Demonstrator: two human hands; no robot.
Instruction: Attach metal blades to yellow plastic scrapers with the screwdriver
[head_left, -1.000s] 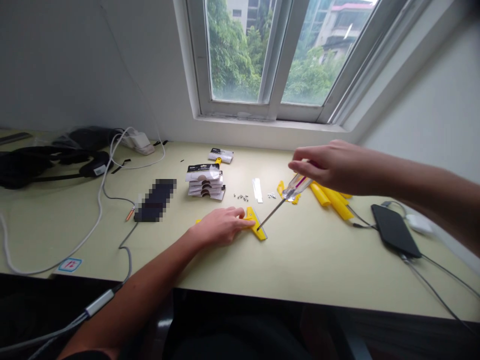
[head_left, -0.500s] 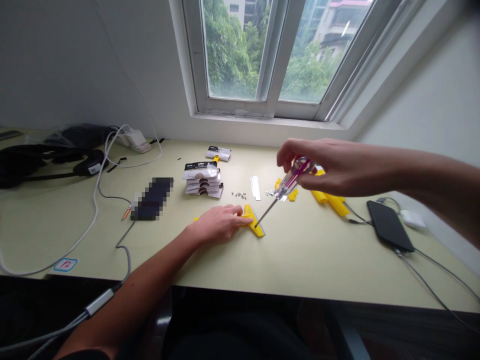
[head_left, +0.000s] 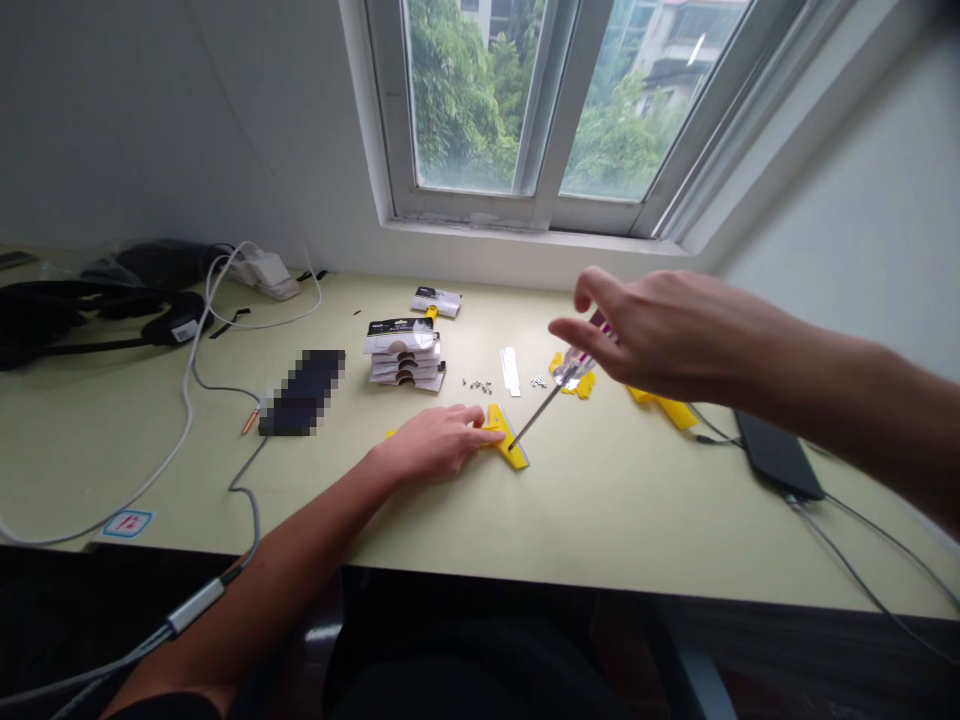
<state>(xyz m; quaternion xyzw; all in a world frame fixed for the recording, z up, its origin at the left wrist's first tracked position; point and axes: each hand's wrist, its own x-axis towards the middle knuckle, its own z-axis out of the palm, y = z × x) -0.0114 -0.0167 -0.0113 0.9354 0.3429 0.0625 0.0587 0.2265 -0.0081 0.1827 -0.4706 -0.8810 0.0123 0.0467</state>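
Head view, left hand: the left hand (head_left: 435, 442) lies closed over the handle of the yellow scraper (head_left: 508, 440), 1 finger stretched toward its head.
Yellow scraper: flat on the desk (head_left: 600, 520), near the middle, its head pointing away from the left hand.
Right hand: the right hand (head_left: 652, 335) grips the clear handle of the screwdriver (head_left: 538, 413), thumb against it; some fingers are hidden.
Screwdriver: tilted, its tip at the lower part of the scraper's head.
Loose screws (head_left: 478, 386): scattered beyond the scraper.
White strips (head_left: 510, 372): between the screws and a small metal pile (head_left: 538, 381).
Packets (head_left: 405, 370): stacked beyond the left hand.
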